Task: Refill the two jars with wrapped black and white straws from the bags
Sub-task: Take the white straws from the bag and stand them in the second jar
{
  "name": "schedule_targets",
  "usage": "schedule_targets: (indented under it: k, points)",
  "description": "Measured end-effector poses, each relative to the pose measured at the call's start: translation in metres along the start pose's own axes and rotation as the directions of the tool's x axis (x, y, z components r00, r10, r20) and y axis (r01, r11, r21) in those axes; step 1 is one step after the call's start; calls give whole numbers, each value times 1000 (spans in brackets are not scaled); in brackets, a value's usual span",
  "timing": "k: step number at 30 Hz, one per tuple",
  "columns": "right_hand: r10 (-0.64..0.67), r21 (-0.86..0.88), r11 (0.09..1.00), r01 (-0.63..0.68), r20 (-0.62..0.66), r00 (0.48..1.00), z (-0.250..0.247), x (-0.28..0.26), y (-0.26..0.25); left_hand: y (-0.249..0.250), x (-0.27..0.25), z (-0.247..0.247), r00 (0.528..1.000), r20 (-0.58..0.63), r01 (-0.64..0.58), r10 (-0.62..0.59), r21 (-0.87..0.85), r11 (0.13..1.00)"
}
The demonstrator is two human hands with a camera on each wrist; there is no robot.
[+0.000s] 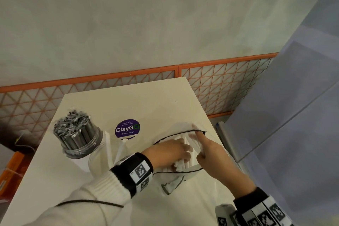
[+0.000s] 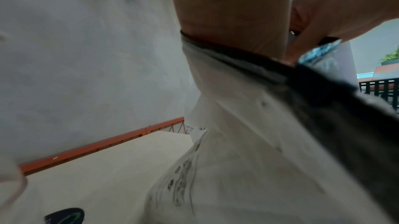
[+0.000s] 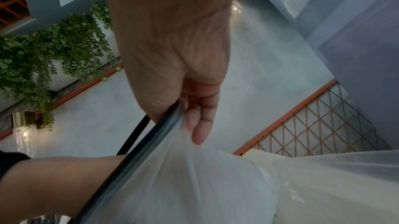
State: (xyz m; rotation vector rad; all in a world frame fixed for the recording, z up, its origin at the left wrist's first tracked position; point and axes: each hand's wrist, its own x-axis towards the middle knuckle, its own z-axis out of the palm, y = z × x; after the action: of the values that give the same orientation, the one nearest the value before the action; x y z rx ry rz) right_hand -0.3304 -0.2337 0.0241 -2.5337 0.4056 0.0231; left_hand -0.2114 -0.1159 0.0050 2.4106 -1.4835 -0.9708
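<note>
A clear bag (image 1: pixel 183 176) with a black zip rim lies open on the white table (image 1: pixel 128 101) and holds white wrapped straws (image 1: pixel 180 166). My left hand (image 1: pixel 170 152) is inside the bag mouth, its fingers curled over a bundle of those straws. The left wrist view shows only my left hand (image 2: pixel 228 14) entering the bag (image 2: pixel 237 142); its fingers are hidden. My right hand (image 1: pixel 207 150) pinches the bag's far rim, index finger out. In the right wrist view my right hand (image 3: pixel 194 108) grips the plastic (image 3: pixel 194 176). A jar (image 1: pixel 77 137) at left is packed with black wrapped straws. Beside it a clear jar (image 1: pixel 97 161) holds a few white straws (image 1: pixel 110 145).
A purple round sticker (image 1: pixel 127 128) is on the table behind the bag. An orange mesh fence (image 1: pixel 220 82) runs behind the table below a grey wall. A bluish panel (image 1: pixel 293 115) stands close on the right. An orange object (image 1: pixel 12 163) sits low on the left.
</note>
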Motion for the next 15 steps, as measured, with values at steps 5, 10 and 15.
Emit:
schedule_targets:
  k: [5,10,15]
  points:
    - [-5,-5,1000,5,8,1000,-3,2,-1,6,-6,-8,992,5,-121,125,288,950]
    - [-17,46,999,17,-4,1000,-6,2,0,-8,-4,-5,909,-40,-352,414,460,816]
    - [7,70,998,-7,-6,1000,-7,5,-1,-20,-9,4,787,-259,-416,560,447,792]
